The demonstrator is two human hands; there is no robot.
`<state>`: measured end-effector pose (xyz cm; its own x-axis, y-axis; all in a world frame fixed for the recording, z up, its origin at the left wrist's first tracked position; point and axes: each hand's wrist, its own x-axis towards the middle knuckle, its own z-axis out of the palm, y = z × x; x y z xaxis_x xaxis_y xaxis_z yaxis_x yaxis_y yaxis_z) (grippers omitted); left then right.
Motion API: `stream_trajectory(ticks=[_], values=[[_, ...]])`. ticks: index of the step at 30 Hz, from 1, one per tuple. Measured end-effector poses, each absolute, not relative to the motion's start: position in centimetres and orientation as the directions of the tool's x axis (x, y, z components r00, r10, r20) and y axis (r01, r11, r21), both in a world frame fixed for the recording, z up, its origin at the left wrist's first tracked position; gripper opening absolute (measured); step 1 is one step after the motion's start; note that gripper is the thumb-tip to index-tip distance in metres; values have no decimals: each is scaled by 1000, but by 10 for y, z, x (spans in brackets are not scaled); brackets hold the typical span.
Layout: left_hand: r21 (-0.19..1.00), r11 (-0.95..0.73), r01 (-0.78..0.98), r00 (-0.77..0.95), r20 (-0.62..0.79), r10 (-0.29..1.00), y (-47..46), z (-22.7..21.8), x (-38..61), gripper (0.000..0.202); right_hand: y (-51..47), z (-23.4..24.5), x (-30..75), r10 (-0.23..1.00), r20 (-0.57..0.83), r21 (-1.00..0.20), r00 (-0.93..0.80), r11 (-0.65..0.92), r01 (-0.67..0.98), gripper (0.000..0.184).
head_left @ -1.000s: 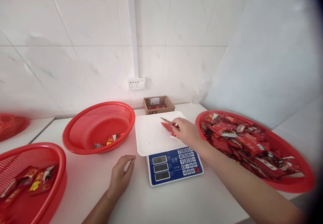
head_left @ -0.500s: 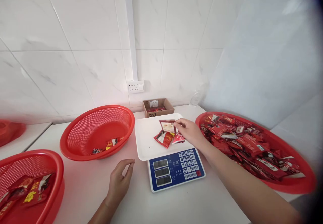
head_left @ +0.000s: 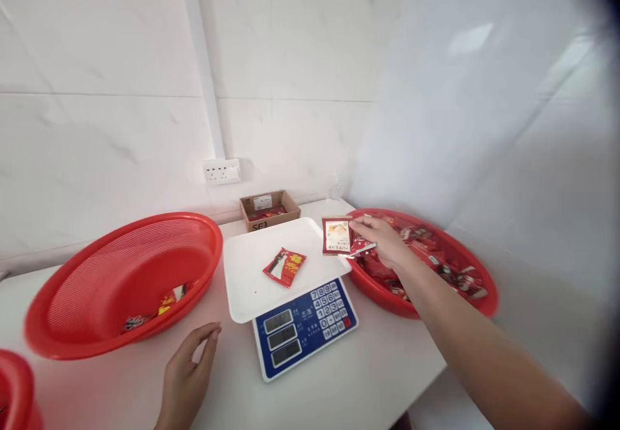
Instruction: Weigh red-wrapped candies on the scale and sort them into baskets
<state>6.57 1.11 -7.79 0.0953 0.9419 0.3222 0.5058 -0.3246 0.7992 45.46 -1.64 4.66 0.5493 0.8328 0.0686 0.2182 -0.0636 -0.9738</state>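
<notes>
My right hand (head_left: 382, 239) pinches two small snack packets over the right edge of the scale's white tray (head_left: 242, 259). One is a dark red and cream packet (head_left: 338, 236); the other, a red packet with white specks (head_left: 361, 245), sits beneath my fingers. A single red and yellow snack packet (head_left: 285, 266) lies on the tray. Below it are the blue keypad and displays of the digital scale (head_left: 305, 327). My left hand (head_left: 186, 375) hovers left of the scale, thumb and forefinger tips together, with nothing visible in them.
A large red basket (head_left: 426, 223) full of packets stands at the right. At the left, another red basket (head_left: 121, 243) holds a few packets, and part of a third red basket (head_left: 22, 378) shows. A cardboard box (head_left: 271, 210) and a clear bottle (head_left: 335, 188) stand near the wall.
My right hand has lifted the two packets from the tray and moved them right, toward the full basket. One packet stays on the tray. The head view has turned right.
</notes>
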Motion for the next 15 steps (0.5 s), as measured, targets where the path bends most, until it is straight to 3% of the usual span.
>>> stream_trajectory(ticks=[2, 4, 8, 10, 13, 15], values=[[799, -299, 521, 89, 297, 951, 14, -80, 64, 34, -34, 60, 478, 774, 106, -965, 624, -72, 253, 31], [798, -259, 544, 81, 257, 963, 17, -84, 63, 37, -55, 73, 503, 686, 172, -901, 707, -180, 394, 27], [790, -190, 583, 70, 184, 980, 24, -98, 57, 38, -95, 79, 533, 534, 374, -491, 758, -579, 651, 29], [765, -197, 613, 74, 193, 978, 28, -105, 54, 36, -106, 69, 534, 606, 350, -392, 714, -597, 699, 32], [714, -255, 652, 86, 265, 960, 32, -113, 50, 33, -109, 48, 524, 836, 140, -308, 530, -472, 826, 32], [691, -302, 657, 107, 311, 944, 34, -115, 48, 33, -102, 36, 516, 909, 12, -252, 417, -401, 881, 40]])
